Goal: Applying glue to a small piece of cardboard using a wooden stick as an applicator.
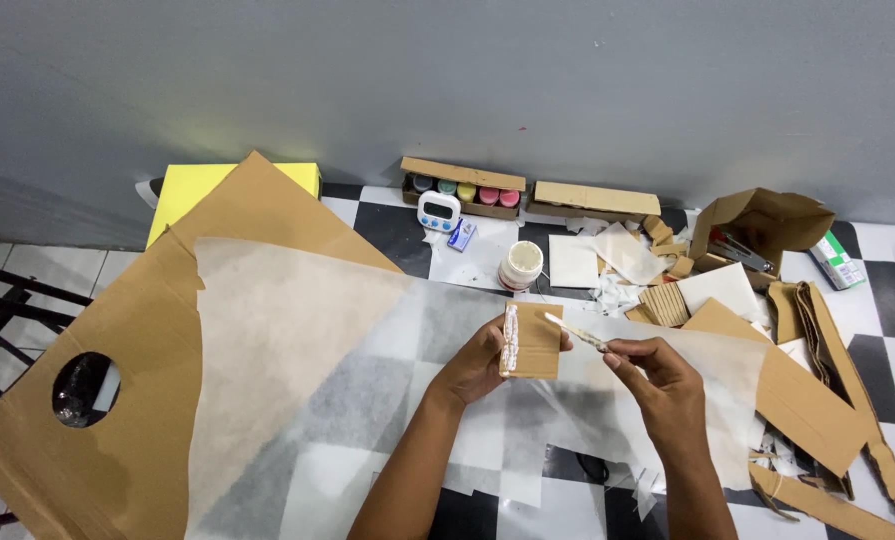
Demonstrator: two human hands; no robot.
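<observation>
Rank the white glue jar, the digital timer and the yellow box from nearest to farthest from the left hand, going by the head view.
From the left hand, which holds the small cardboard piece:
1. White glue jar, just beyond the hand, slightly right.
2. Digital timer, farther back, near the wall.
3. Yellow box, far to the left, partly under the big cardboard sheet.

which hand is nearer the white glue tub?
Left. The left hand, holding the small cardboard piece, sits just below the white glue tub. The right hand, holding the flat stick, is farther off, below and to the right.
</observation>
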